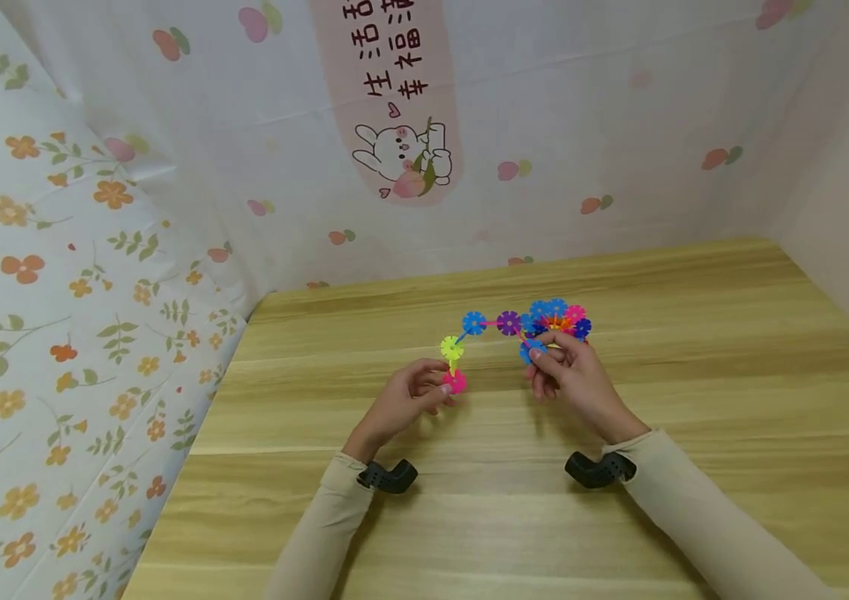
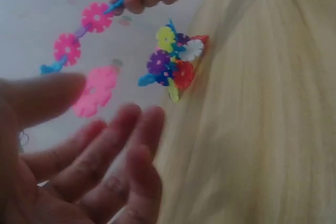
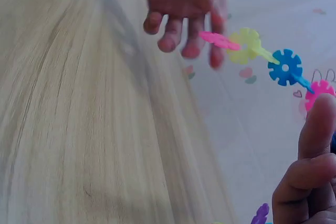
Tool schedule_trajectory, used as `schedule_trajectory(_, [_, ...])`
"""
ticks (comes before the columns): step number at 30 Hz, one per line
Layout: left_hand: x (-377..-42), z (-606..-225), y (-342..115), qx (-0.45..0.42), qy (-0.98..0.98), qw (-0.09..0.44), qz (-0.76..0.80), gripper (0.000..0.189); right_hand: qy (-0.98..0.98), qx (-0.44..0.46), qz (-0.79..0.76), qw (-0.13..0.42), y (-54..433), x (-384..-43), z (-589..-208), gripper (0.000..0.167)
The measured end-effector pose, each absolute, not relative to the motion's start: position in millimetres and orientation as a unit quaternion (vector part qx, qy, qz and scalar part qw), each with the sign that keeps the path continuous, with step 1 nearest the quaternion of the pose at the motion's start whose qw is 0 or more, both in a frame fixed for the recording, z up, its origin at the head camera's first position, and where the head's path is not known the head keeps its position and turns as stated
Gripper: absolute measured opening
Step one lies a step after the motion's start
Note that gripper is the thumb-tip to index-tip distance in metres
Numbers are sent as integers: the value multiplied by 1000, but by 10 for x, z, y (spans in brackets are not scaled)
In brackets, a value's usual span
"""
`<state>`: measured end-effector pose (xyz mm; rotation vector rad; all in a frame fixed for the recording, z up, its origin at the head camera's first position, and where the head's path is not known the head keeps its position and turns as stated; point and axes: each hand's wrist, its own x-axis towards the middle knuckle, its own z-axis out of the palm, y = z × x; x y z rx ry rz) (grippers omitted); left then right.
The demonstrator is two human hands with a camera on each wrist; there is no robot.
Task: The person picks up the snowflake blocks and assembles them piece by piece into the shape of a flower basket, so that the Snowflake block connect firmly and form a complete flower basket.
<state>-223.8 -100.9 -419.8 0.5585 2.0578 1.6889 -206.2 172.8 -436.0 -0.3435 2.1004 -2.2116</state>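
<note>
A chain of interlocking notched plastic snowflake discs stretches between the hands, with a yellow disc (image 1: 451,347), a blue disc (image 1: 474,323) and a purple disc (image 1: 509,323) along it. My right hand (image 1: 577,375) pinches a blue disc (image 1: 531,352) of this chain between thumb and fingers. At the other end, my left hand (image 1: 412,398) is beside a pink disc (image 1: 455,382). Its fingers are spread in the left wrist view, and the thumb overlaps the pink disc (image 2: 97,93). Behind the right hand is a multicoloured cluster of discs (image 2: 181,61); whether it joins the chain I cannot tell.
Both hands are above a wood-grain table (image 1: 469,517). A patterned cloth (image 1: 581,108) hangs behind the table's far edge, and a floral cloth (image 1: 94,333) hangs at the left. Each wrist wears a black device, one on the left (image 1: 390,477) and one on the right (image 1: 596,471).
</note>
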Motion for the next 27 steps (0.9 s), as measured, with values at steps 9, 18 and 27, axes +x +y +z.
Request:
schedule_trajectory(9, [-2188, -4230, -1017, 170, 760, 85, 621, 16, 716, -106, -683, 100, 1531, -2139, -4400, 16])
schedule_trajectory(18, [-2253, -4293, -1128, 84, 783, 81, 610, 18, 761, -65, -631, 138, 1336, -2345, -4508, 17])
schedule_trajectory(27, [-2584, -4611, -1209, 13, 817, 96, 568, 14, 864, -48, -484, 131, 1213, -2610, -4586, 36])
